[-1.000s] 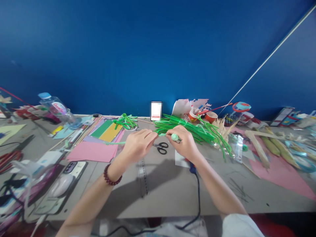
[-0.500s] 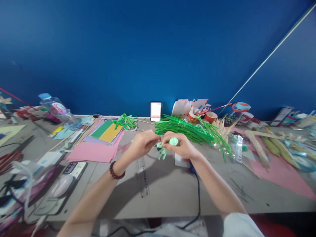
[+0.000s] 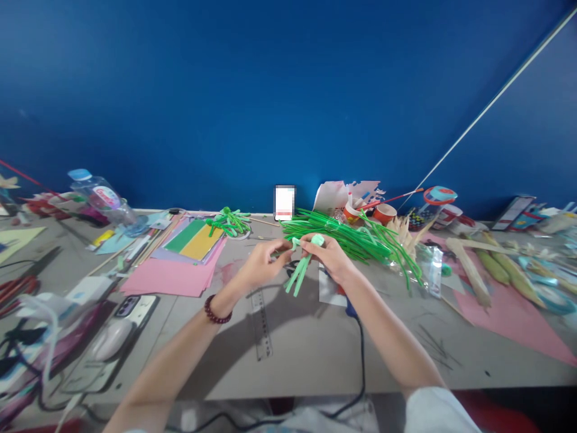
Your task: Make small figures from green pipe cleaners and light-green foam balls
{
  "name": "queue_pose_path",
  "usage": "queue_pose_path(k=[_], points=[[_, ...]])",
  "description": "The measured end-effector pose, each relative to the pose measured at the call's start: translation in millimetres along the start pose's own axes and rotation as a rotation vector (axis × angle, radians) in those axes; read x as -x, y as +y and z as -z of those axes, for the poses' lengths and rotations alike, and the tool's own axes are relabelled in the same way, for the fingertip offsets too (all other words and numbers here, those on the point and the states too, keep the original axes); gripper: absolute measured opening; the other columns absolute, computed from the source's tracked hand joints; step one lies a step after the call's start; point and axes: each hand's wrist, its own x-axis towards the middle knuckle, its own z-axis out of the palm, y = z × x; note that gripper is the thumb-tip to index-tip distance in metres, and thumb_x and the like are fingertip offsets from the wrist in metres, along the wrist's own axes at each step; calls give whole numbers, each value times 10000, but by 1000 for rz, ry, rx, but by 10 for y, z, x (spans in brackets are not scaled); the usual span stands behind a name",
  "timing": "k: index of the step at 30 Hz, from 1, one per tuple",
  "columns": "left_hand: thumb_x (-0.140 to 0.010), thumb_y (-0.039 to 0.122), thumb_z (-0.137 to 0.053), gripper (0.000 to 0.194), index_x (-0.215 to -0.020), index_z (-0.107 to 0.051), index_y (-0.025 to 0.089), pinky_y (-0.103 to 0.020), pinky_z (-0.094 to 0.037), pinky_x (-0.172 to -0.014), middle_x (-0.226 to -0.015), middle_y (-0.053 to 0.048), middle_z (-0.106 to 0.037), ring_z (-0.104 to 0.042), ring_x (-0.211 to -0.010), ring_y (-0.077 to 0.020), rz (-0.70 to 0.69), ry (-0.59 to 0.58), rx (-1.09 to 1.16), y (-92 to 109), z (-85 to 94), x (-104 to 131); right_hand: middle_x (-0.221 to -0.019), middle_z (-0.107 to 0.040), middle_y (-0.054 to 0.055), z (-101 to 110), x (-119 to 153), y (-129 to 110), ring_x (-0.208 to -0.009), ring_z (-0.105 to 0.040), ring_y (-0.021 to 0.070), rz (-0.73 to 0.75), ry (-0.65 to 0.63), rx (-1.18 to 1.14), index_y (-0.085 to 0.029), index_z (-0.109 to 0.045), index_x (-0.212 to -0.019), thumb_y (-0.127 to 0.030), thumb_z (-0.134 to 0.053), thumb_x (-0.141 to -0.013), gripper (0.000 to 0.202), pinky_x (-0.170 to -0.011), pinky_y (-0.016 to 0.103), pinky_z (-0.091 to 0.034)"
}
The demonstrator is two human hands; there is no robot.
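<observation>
Between my hands is a light green pipe-cleaner piece, with a rounded pale end at the right and several strands hanging down. My right hand is closed on it near the rounded end. My left hand, with a beaded bracelet at the wrist, pinches the piece's curled left tip between thumb and fingers. Just behind them lies a big bundle of green pipe cleaners. Below the hands, a clear ruler lies on the table. Dark scissors handles seem partly hidden behind the strands.
Pink paper with green and yellow sheets lies at left, beside shaped green pipe cleaners. A phone, a mouse and a bottle are farther left. Paper cups and corn husks stand or lie right. A blue wall closes the back.
The light green piece has turned so its strands now hang longer and straighter, down to the left. Its curled tip now shows between my hands. My left hand has shifted slightly.
</observation>
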Motion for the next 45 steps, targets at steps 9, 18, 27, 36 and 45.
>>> queue_pose_path(k=[9, 18, 27, 36, 45], points=[[-786, 386, -646, 276, -949, -668, 164, -258, -511, -686, -875, -75, -723, -666, -797, -187, 79, 62, 271, -86, -118, -19, -634, -588, -10, 23, 23, -48, -607, -585, 150, 12, -45, 158, -187, -665, -902, -663, -511, -776, 516, -577, 267, -462], [-775, 361, -645, 208, -761, -685, 158, -259, -493, -654, -735, -48, -704, -635, -683, -161, 52, 314, 246, -183, -133, -54, -703, -678, 37, 86, -31, -39, -622, -649, 177, -81, -124, -8, -182, -651, -889, -680, -513, -767, 531, -526, 276, -516], [-759, 376, -654, 226, -825, -712, 168, -272, -506, -667, -821, -62, -725, -652, -745, -182, 107, 330, 186, -150, -69, -61, -662, -697, 46, 123, -112, 40, -596, -646, 155, 116, 58, 67, -154, -695, -749, -438, -734, -650, 303, -592, 292, -536], [-723, 396, -685, 241, -781, -702, 163, -287, -509, -683, -778, -63, -726, -661, -736, -190, 157, 199, 277, -214, -5, -115, -685, -696, 23, 81, -79, 47, -634, -655, 161, 221, 91, 182, -183, -713, -773, -370, -730, -682, 209, -663, 305, -542], [-741, 393, -669, 237, -791, -684, 162, -295, -488, -715, -803, -64, -716, -648, -772, -198, 109, 233, 168, -239, -21, -110, -717, -713, 49, 121, -109, 133, -669, -670, 188, 171, 72, 249, -170, -726, -828, -391, -729, -675, 269, -660, 314, -541]])
